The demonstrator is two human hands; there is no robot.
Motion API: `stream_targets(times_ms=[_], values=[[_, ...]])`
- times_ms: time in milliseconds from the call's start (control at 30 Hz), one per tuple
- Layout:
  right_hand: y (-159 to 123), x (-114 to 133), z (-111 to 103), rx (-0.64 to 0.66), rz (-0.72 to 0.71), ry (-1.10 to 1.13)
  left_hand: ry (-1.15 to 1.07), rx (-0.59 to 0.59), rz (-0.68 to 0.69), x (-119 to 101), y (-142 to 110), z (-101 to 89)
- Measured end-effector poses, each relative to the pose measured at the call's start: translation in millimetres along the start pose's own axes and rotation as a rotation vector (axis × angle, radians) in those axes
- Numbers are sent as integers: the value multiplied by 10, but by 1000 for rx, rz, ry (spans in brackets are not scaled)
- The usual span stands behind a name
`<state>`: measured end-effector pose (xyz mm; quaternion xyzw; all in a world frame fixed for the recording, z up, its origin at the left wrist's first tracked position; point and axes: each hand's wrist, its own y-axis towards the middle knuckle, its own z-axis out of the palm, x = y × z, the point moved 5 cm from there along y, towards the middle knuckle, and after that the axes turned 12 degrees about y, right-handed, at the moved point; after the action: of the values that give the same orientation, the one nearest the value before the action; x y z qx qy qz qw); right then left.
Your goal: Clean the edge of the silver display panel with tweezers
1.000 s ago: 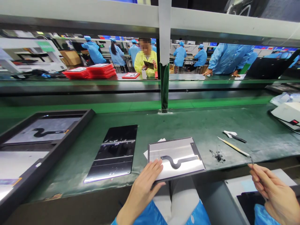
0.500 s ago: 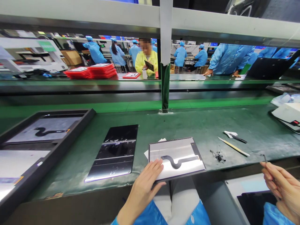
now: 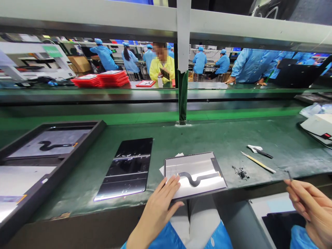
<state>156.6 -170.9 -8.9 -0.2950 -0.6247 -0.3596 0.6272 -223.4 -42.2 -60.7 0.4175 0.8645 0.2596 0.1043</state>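
Observation:
My left hand (image 3: 162,204) lies flat with fingers stretched on the left end of a silver-backed display panel (image 3: 204,169). A dark, wavy flex cable (image 3: 193,181) runs across that panel, which reaches over the bench's front edge. At the right, my right hand (image 3: 307,199) pinches what look like thin tweezers (image 3: 289,175), mostly hidden by the fingers. Near their tip is a small pile of black scraps (image 3: 241,173). Beyond the scraps lie a yellowish pointed stick (image 3: 258,162) and a black-handled tool (image 3: 264,153) with a white piece at its end.
Left of the panel, a glossy black screen (image 3: 127,167) lies on the green bench (image 3: 207,138). A black tray (image 3: 100,128) holding more panels stands far left. A post (image 3: 183,97) rises mid-bench. Co-workers sit and stand beyond, near red stacks (image 3: 112,79).
My right hand has shifted slightly left with the tweezers. The left hand and the panel stay almost where they were.

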Motion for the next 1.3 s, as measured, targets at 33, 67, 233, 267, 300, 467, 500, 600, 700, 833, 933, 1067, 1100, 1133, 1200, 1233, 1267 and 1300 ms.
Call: stream_targets(times_ms=[33,67,233,267,300,467,500,600,700,833,933,1067,1100,1133,1200,1233,1267,1300], values=[[-73,28,68,37,26,4,22,8,11,-11,36,-37],[-152,64,148,80,54,-1,45,12,21,-28,86,-77],[-496,361,685,330,38,-49,-45,-15,-22,-197,527,-189],[-534,405,807,393,30,-38,-140,-6,-39,-245,628,-167],[-554,436,915,432,19,-20,-249,34,-53,-291,718,-120],[-528,257,1264,428,68,103,-443,201,-27,-402,891,76],[-541,156,1299,414,79,106,-442,201,-27,-383,876,72],[-707,-221,1367,439,51,29,-462,211,-33,-316,808,19],[-1008,-626,1416,564,50,-109,-488,222,-41,-297,791,-16],[-1263,-886,1438,623,20,-161,-516,234,-35,-350,872,97],[-1302,-958,1484,677,97,-64,-499,231,-40,-366,912,249],[-1309,-1102,1529,665,271,128,-425,200,-85,-301,783,308],[-1318,-1152,1534,642,312,162,-406,189,-95,-283,717,284],[-1333,-1203,1539,618,354,187,-389,179,-99,-273,646,249],[-1376,-1286,1554,583,427,219,-360,162,-92,-285,515,168],[-1397,-1308,1561,574,448,230,-349,156,-73,-313,472,132],[-1416,-1313,1567,572,454,236,-336,154,-41,-356,452,108],[-1429,-1302,1570,574,443,239,-324,155,-1,-407,458,97]])
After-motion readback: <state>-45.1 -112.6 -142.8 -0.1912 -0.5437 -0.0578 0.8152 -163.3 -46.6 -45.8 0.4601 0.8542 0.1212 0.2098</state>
